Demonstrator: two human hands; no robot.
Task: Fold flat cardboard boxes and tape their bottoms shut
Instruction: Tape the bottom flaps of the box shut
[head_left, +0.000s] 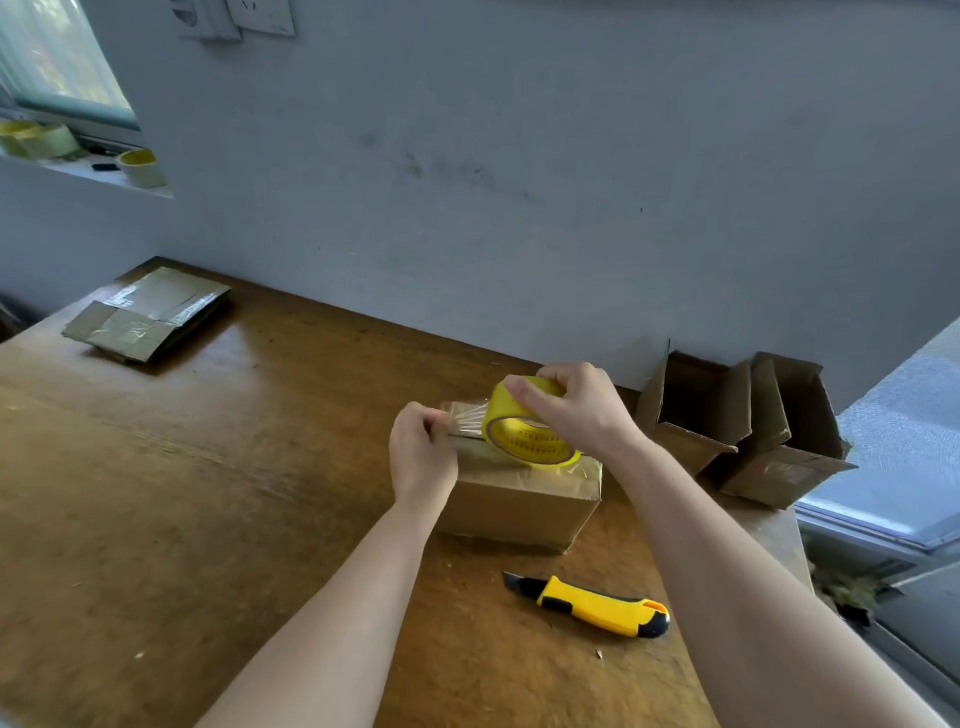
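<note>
A brown wooden table stands against a grey-blue wall, daylit window upper left.

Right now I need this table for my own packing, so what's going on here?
A person is taping a folded cardboard box on the wooden table. The right hand grips a yellow tape roll resting on the box, while the left hand pinches the pulled-out strip of tape. A yellow utility knife lies untouched in front of the box. Two open boxes stand by the wall on the right; flattened cardboard lies at the far left.
</note>
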